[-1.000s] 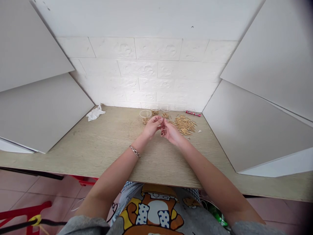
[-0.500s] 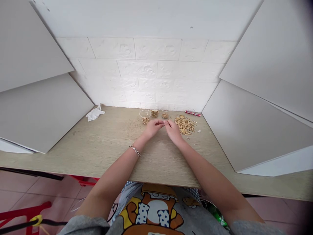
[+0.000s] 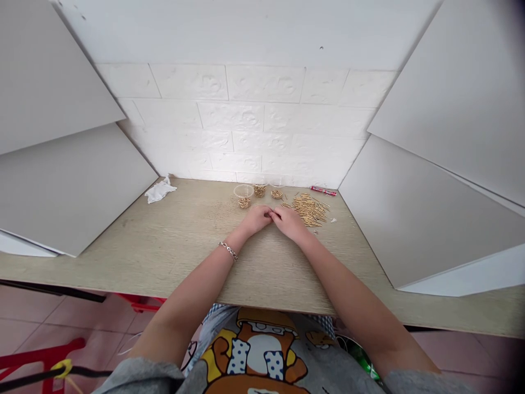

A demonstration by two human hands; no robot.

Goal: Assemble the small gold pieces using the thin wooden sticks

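My left hand (image 3: 257,219) and my right hand (image 3: 288,221) lie low on the wooden table (image 3: 176,241), fingertips meeting in a pinch at the middle. Both are closed on something too small to make out. A silver bracelet (image 3: 228,250) circles my left wrist. Just beyond my right hand lies a loose pile of thin golden sticks (image 3: 308,209). Three small clear cups (image 3: 244,191) with golden bits stand behind my hands near the wall.
A crumpled white cloth (image 3: 159,190) lies at the back left of the table. A red pen-like thing (image 3: 323,190) rests at the back right by the wall. Grey panels rise on both sides. A red stool frame (image 3: 36,358) is on the floor.
My hands have dropped from slightly raised to resting on the table, and drawn closer together with fingertips touching.
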